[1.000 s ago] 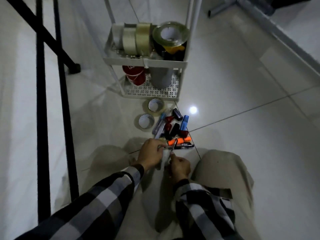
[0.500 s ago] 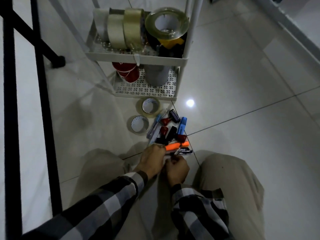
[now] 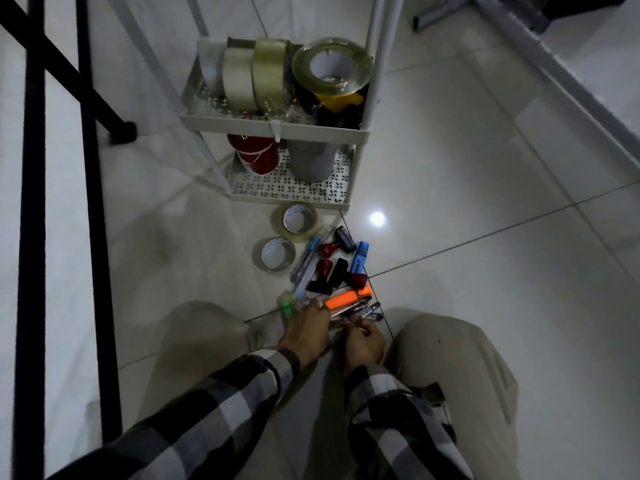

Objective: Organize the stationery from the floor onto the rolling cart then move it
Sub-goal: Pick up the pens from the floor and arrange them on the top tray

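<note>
Stationery lies in a heap on the floor in front of my knees. It holds an orange highlighter (image 3: 348, 296), a green highlighter (image 3: 287, 307), a blue marker (image 3: 360, 258), red-handled stamps (image 3: 325, 265) and several dark pens (image 3: 363, 310). My left hand (image 3: 306, 332) lies curled over the near ends of the pens beside the orange highlighter. My right hand (image 3: 363, 344) pinches the same bundle from the right. Two tape rolls (image 3: 299, 219) (image 3: 277, 255) lie flat just before the white rolling cart (image 3: 277, 128).
The cart's middle shelf carries several large tape rolls (image 3: 332, 69); its bottom shelf (image 3: 287, 194) holds red tape (image 3: 254, 155) and a grey cylinder (image 3: 310, 161). A black metal frame (image 3: 33, 237) stands at left. A grey furniture leg (image 3: 446, 10) lies at the far right.
Both hands have dropped from holding one pen above the floor down onto the pen bundle. The view has shifted, so the cart sits lower than half a second ago.
</note>
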Action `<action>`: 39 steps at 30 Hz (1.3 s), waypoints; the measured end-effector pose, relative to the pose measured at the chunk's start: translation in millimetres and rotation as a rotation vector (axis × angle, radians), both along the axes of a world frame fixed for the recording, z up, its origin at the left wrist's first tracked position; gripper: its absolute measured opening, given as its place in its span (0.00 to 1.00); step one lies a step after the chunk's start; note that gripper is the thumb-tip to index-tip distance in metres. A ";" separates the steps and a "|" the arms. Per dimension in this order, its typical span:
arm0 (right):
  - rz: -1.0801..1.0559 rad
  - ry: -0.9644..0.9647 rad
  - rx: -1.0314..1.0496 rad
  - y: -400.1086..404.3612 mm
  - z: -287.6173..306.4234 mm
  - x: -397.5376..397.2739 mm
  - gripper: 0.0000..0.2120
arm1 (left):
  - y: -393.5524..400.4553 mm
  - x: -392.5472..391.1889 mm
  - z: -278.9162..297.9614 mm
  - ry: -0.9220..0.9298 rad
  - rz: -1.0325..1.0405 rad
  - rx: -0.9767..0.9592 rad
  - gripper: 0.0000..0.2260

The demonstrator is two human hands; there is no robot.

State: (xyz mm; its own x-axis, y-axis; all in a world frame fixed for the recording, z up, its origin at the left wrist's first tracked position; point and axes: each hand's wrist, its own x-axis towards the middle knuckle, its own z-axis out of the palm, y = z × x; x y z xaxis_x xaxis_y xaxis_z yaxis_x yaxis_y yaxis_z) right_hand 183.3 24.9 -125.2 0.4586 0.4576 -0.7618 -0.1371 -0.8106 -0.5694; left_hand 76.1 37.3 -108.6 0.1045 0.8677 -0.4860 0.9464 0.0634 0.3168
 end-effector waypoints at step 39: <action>0.635 0.114 0.747 9.9 191.6 26.3 0.10 | -42.8 -7.6 192.8 -0.939 0.490 -0.272 0.06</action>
State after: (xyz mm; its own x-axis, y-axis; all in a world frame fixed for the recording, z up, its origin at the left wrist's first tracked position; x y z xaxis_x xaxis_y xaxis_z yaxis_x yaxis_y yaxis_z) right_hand 209.6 34.8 66.5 -0.0966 0.9748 -0.2010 0.1133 -0.1899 -0.9752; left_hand 68.6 -5.5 84.2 0.2070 0.7918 -0.5747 0.1876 0.5444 0.8176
